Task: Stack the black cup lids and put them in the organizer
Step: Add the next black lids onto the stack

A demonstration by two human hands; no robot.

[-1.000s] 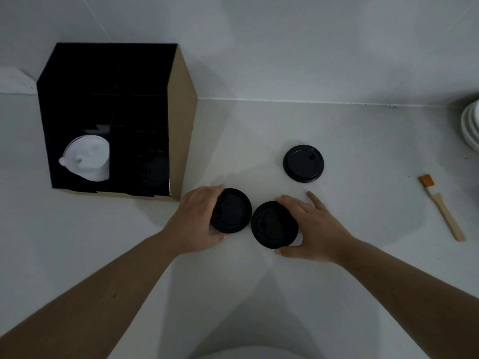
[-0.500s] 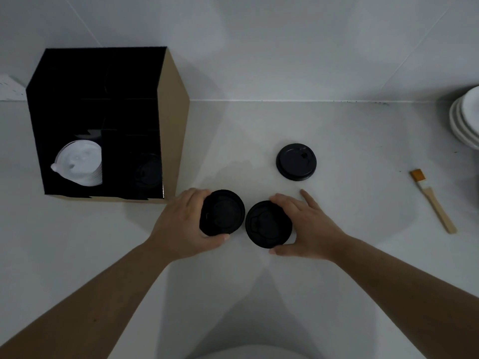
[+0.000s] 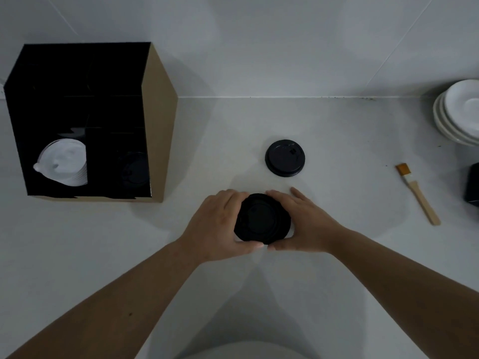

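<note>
Two black cup lids (image 3: pixel 261 218) lie one on top of the other on the white counter, slightly offset. My left hand (image 3: pixel 216 224) grips their left side and my right hand (image 3: pixel 303 222) grips their right side. A third black lid (image 3: pixel 285 158) lies alone farther back. The black cardboard organizer (image 3: pixel 155 120) stands at the left; its lower left compartment holds white lids (image 3: pixel 64 161), and its lower right one holds dark lids (image 3: pixel 133 168), barely visible.
A wooden-handled brush (image 3: pixel 418 194) lies to the right. Stacked white bowls (image 3: pixel 458 117) sit at the far right edge, with a dark object (image 3: pixel 473 185) below them. A white wall runs along the back of the counter.
Both hands have moved together, bringing the two side-by-side lids into one overlapping stack. The lone lid behind has not moved.
</note>
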